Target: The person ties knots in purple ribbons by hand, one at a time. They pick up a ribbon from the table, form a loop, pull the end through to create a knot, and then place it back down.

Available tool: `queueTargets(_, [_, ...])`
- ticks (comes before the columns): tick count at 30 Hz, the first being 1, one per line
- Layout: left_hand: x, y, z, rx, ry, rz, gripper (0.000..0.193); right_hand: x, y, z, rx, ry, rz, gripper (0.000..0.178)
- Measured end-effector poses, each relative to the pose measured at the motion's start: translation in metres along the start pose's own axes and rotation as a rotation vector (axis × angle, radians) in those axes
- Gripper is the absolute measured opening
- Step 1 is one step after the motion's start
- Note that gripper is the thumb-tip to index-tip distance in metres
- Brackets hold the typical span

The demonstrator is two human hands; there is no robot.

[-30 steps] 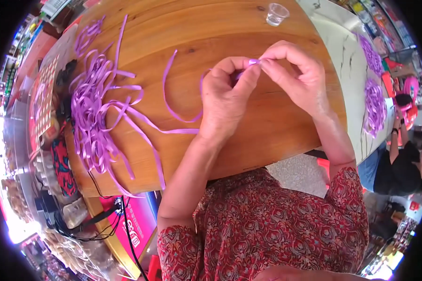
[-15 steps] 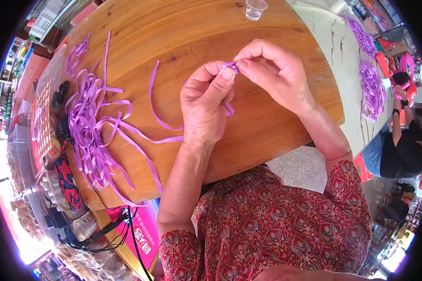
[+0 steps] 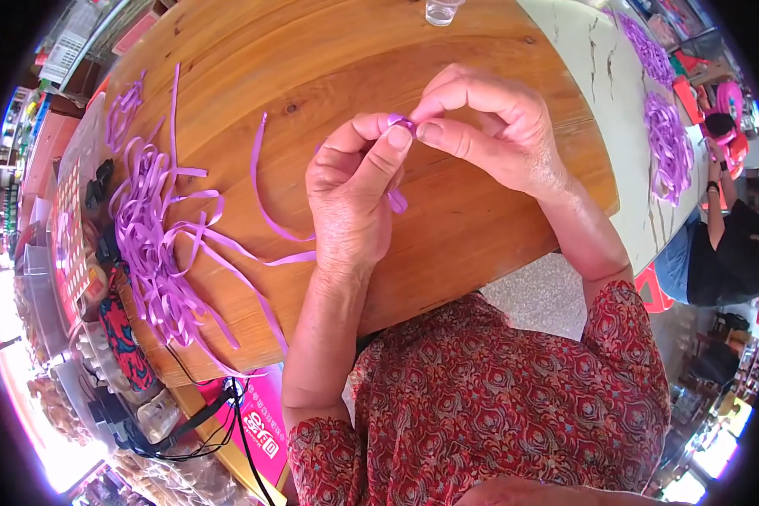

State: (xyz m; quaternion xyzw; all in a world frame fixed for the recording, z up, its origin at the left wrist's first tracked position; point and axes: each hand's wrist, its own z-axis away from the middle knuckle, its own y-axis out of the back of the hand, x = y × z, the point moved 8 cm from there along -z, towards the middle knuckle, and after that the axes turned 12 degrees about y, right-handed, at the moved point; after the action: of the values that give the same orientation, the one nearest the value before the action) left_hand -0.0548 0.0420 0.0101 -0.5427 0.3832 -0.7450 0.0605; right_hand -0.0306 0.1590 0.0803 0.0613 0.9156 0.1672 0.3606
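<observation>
Between thumb and forefinger, my left hand (image 3: 354,181) pinches a small looped bit of purple ribbon (image 3: 399,123) above the wooden table (image 3: 472,219). The tip of my right hand's (image 3: 493,126) thumb and fingers meets the same bit from the right, closed in a pinch; what exactly lies between those fingertips is too small to make out. A short purple tail of ribbon shows below my left hand. To its left a long loose purple ribbon strip (image 3: 259,181) curves over the wood, and a tangled heap of purple ribbons (image 3: 148,236) lies at the table's left side.
A clear plastic cup (image 3: 441,11) stands at the far edge. More purple ribbon bundles (image 3: 668,148) lie on a white marbled table (image 3: 594,67) to the right, with another person (image 3: 721,244) beyond. Black cables (image 3: 228,413) hang by the left front edge.
Both hands stay pinched at the ribbon and have shifted slightly left. The right thumb has straightened beside the loop. The whole view has moved a little.
</observation>
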Motion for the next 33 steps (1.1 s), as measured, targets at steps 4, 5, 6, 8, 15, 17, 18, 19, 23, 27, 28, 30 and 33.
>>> queueTargets(4, [-0.003, 0.000, 0.000, 0.023, 0.013, -0.042, 0.007, 0.000, 0.004, 0.001, 0.003, 0.019, 0.041, 0.009])
queueTargets(5, [-0.004, 0.000, 0.000, 0.018, 0.013, -0.059, 0.007, -0.001, 0.005, 0.000, -0.015, 0.033, 0.066, 0.009])
queueTargets(6, [-0.004, 0.001, 0.000, 0.019, 0.020, -0.060, 0.007, -0.003, 0.005, 0.000, -0.032, 0.047, 0.091, 0.009])
queueTargets(8, [-0.005, -0.001, 0.000, 0.009, 0.035, -0.107, 0.008, -0.003, 0.007, 0.000, -0.049, 0.054, 0.099, 0.010])
queueTargets(15, [-0.003, -0.010, 0.002, 0.007, 0.025, -0.185, 0.010, 0.019, 0.012, 0.011, 0.079, -0.158, -0.129, 0.008])
queueTargets(17, [-0.004, -0.006, 0.002, 0.008, 0.028, -0.185, 0.012, 0.024, 0.011, 0.014, 0.086, -0.210, -0.162, 0.007])
queueTargets(18, [-0.004, -0.006, 0.002, 0.008, 0.030, -0.185, 0.012, 0.027, 0.009, 0.017, 0.092, -0.261, -0.196, 0.006])
queueTargets(19, [-0.004, -0.005, 0.002, 0.022, 0.042, -0.188, 0.012, 0.028, 0.008, 0.017, 0.093, -0.262, -0.197, 0.006])
queueTargets(23, [-0.003, -0.006, 0.002, 0.038, 0.016, -0.153, 0.013, 0.033, 0.004, 0.020, 0.135, -0.303, -0.270, 0.004])
queueTargets(27, [-0.003, -0.003, 0.003, 0.093, 0.038, -0.146, 0.012, 0.039, 0.002, 0.024, 0.208, -0.329, -0.388, 0.001])
queueTargets(28, [-0.004, -0.001, 0.002, 0.101, 0.042, -0.152, 0.011, 0.040, 0.002, 0.024, 0.208, -0.330, -0.389, 0.001])
queueTargets(30, [-0.004, 0.001, 0.002, 0.111, 0.047, -0.157, 0.011, 0.047, 0.004, 0.028, 0.230, -0.400, -0.366, 0.001])
queueTargets(33, [-0.006, 0.005, 0.003, 0.167, 0.082, -0.165, 0.009, 0.047, 0.002, 0.027, 0.207, -0.407, -0.350, 0.001])
